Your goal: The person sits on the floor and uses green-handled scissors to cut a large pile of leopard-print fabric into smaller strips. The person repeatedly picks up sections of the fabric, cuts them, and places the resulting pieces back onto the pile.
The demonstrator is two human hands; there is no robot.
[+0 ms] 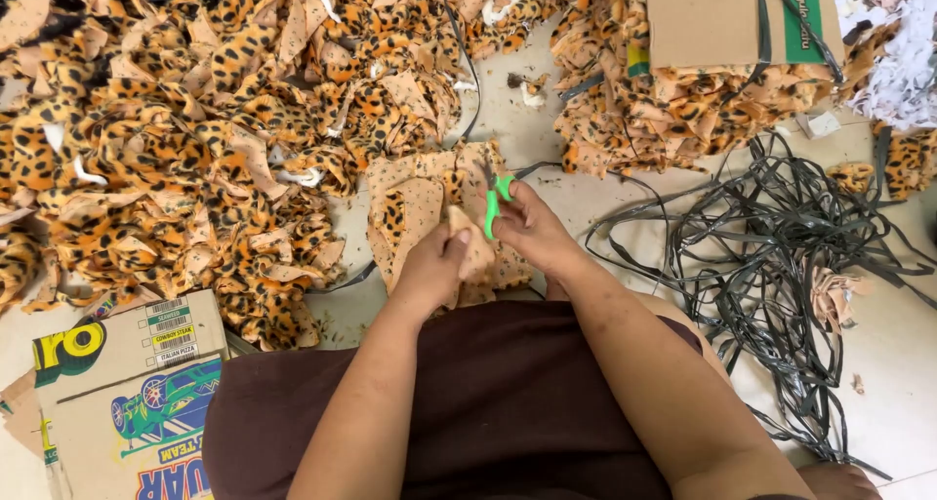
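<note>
There are 2 hands: the left hand (432, 266) and the right hand (530, 232). Between them sits 1 small fabric piece (475, 251), and the right hand grips 1 pair of green-handled scissors (495, 200). The leopard-print scraps form 3 heaps: 1 large heap (195, 120) at left, 1 small stack (415, 207) just ahead of the hands, and 1 heap (673, 110) at upper right. There are 2 cardboard pieces: 1 printed box (127, 393) at lower left and 1 flat sheet (712, 17) on the upper-right heap. 1 tangle of dark straps (781, 246) lies at right; its strands are too many to count.
</note>
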